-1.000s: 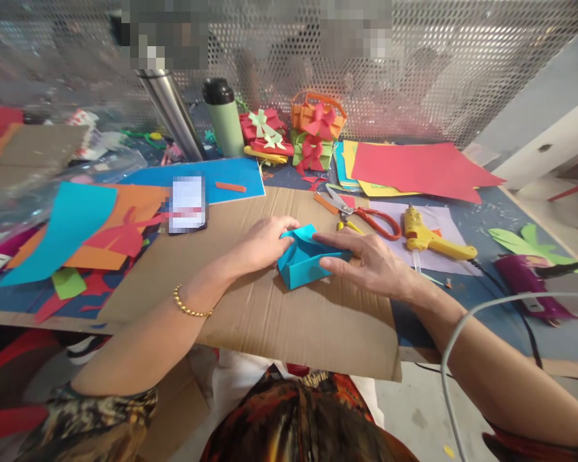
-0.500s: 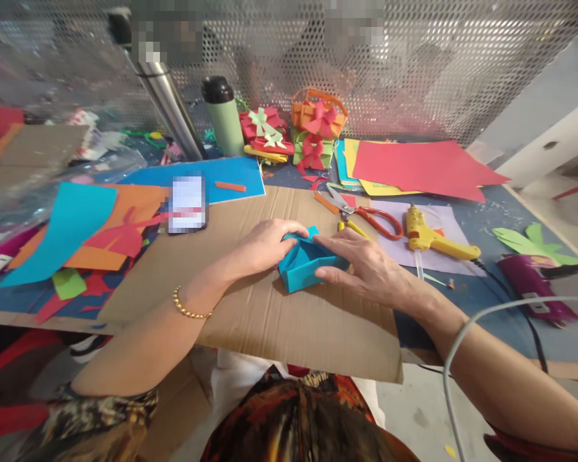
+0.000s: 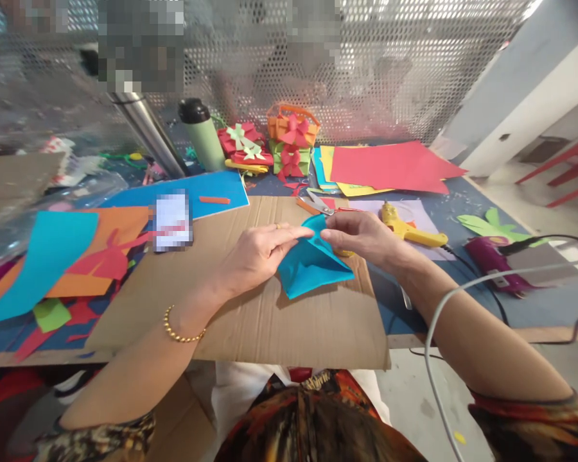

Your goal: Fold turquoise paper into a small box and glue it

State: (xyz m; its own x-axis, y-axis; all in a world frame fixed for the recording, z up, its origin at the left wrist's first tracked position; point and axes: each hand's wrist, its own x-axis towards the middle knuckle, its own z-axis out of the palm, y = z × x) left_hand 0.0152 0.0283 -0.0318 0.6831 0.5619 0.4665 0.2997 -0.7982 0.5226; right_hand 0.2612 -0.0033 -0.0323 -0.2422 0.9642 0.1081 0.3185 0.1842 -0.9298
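A folded blue paper piece (image 3: 313, 273) rests on the brown cardboard sheet (image 3: 250, 327), creased and flattened towards its near side. My left hand (image 3: 260, 256) grips its left side, with the thumb low against the paper and the fingers reaching over the top. My right hand (image 3: 366, 237) pinches its upper right edge between thumb and fingers. Just behind the right hand lie scissors (image 3: 322, 204), their handles mostly hidden by that hand. A yellow glue gun (image 3: 411, 230) lies to the right on a pale purple sheet (image 3: 446, 247).
A phone (image 3: 172, 221) and blue and orange paper (image 3: 132, 221) lie to the left. Behind stand a green bottle (image 3: 205, 141), a steel flask (image 3: 147, 131) and small paper bags with bows (image 3: 293, 138). Red sheets (image 3: 390, 167) and a purple hot-glue tool (image 3: 496, 263) are at right, with a grey cable (image 3: 431, 340) nearby.
The blue paper has gone from an open, box-like shape to a flatter fold. My right hand has shifted from lying along its side to pinching the upper edge. The view has tilted slightly.
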